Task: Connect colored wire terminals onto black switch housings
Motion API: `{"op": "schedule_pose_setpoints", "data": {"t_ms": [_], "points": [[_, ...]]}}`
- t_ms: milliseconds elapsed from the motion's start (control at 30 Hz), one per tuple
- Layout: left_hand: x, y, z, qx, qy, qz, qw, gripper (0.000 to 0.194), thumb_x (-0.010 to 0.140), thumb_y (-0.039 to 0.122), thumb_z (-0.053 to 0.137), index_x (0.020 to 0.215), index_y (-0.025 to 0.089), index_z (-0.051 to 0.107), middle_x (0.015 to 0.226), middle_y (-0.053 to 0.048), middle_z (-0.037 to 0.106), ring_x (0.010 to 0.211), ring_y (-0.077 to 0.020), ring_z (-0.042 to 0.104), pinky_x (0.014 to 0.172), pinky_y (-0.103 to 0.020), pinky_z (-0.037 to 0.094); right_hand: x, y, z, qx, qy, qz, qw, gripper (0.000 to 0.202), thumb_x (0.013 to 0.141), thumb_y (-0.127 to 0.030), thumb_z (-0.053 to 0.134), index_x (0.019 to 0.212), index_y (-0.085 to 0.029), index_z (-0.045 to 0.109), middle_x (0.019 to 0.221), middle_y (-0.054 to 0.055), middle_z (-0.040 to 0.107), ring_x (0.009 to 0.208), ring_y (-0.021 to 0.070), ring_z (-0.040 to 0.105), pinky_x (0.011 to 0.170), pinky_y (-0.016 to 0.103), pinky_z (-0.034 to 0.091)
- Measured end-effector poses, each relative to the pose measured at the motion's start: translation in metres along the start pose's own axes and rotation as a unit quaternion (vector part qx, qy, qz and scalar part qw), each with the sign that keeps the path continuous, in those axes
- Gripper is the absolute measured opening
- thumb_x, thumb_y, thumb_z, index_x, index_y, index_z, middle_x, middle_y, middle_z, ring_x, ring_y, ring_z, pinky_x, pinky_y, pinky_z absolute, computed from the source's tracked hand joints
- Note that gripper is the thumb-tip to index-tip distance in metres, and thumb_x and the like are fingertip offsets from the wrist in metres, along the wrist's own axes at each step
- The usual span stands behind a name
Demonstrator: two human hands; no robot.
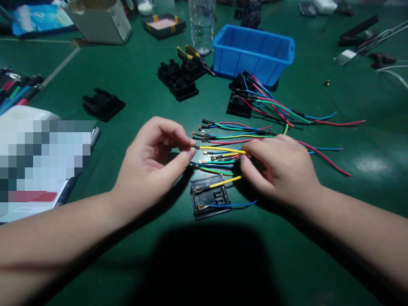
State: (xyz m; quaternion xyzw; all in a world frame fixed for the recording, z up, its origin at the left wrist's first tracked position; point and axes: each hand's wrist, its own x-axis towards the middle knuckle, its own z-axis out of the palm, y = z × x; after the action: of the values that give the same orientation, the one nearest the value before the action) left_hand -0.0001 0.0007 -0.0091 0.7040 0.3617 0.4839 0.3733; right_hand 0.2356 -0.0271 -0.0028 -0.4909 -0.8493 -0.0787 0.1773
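Note:
A short yellow wire (pixel 219 149) stretches between my two hands. The thumb and forefinger of my left hand (pixel 157 159) pinch its terminal end, which the fingertips mostly hide. My right hand (pixel 279 163) pinches the other end. Just below them on the table lies a black plastic socket housing (pixel 210 199), with one yellow wire (pixel 225 182) and one blue wire (pixel 236 205) attached by their terminals. Behind and under the held wire, several loose red, blue and green wires (pixel 236 136) with brass terminals lie in a spread bunch.
Two wired black housings (pixel 239 104) sit before a blue plastic bin (pixel 251 53). Several bare housings (pixel 181 83) lie near yellow-handled pliers (pixel 189 53) and a clear bottle (pixel 202 25). Another housing (pixel 103 105) is farther left. Papers (pixel 28 119) and pens (pixel 19 89) occupy the left edge.

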Motion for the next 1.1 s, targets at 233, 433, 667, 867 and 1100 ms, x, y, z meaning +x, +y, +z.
{"op": "schedule_pose_setpoints", "data": {"t_ms": [233, 433, 667, 867, 1100], "points": [[-0.0035, 0.0007, -0.0011, 0.023, -0.049, 0.025, 0.998, 0.020, 0.085, 0.016, 0.072, 0.095, 0.026, 0.058, 0.091, 0.000, 0.060, 0.083, -0.0148, 0.061, 0.077, -0.030, 0.053, -0.0032, -0.0009, 0.0004, -0.009, 0.009, 0.000, 1.000, 0.026, 0.092, -0.028, 0.045, 0.074, -0.019, 0.062, 0.061, 0.002, 0.060, 0.056, 0.0160, 0.054, 0.055, 0.030, 0.029], [-0.0027, -0.0003, -0.0007, 0.017, -0.060, 0.058, 0.996, 0.024, 0.083, 0.014, 0.071, 0.099, 0.024, 0.057, 0.093, 0.000, 0.058, 0.084, -0.0143, 0.059, 0.077, -0.028, 0.052, -0.0033, -0.0022, 0.0000, -0.005, 0.009, 0.003, 1.000, 0.026, 0.091, -0.027, 0.044, 0.072, -0.020, 0.061, 0.058, 0.001, 0.060, 0.053, 0.0154, 0.053, 0.054, 0.029, 0.029], [-0.0043, -0.0026, -0.0031, -0.019, -0.069, -0.024, 0.997, 0.007, 0.094, 0.026, 0.058, 0.102, 0.026, 0.059, 0.090, -0.003, 0.057, 0.074, -0.0154, 0.054, 0.063, -0.028, 0.047, -0.0035, -0.0026, -0.0013, 0.006, 0.001, 0.011, 1.000, 0.029, 0.092, -0.028, 0.042, 0.072, -0.020, 0.060, 0.063, 0.003, 0.064, 0.056, 0.0162, 0.055, 0.055, 0.030, 0.030], [-0.0053, -0.0029, -0.0052, -0.019, -0.069, -0.023, 0.997, 0.009, 0.093, 0.024, 0.061, 0.101, 0.027, 0.060, 0.092, -0.002, 0.057, 0.077, -0.0161, 0.054, 0.071, -0.030, 0.047, -0.0034, -0.0015, -0.0009, 0.005, 0.009, 0.000, 1.000, 0.027, 0.092, -0.027, 0.043, 0.073, -0.019, 0.061, 0.060, 0.002, 0.061, 0.055, 0.0159, 0.054, 0.055, 0.029, 0.030], [-0.0053, -0.0011, -0.0050, 0.028, -0.063, 0.005, 0.998, 0.015, 0.088, 0.017, 0.064, 0.099, 0.026, 0.060, 0.095, -0.002, 0.058, 0.086, -0.0176, 0.056, 0.081, -0.033, 0.048, -0.0039, -0.0014, -0.0004, -0.007, 0.006, 0.007, 1.000, 0.027, 0.090, -0.028, 0.044, 0.070, -0.020, 0.059, 0.058, 0.001, 0.059, 0.054, 0.0149, 0.052, 0.054, 0.028, 0.028]]}}
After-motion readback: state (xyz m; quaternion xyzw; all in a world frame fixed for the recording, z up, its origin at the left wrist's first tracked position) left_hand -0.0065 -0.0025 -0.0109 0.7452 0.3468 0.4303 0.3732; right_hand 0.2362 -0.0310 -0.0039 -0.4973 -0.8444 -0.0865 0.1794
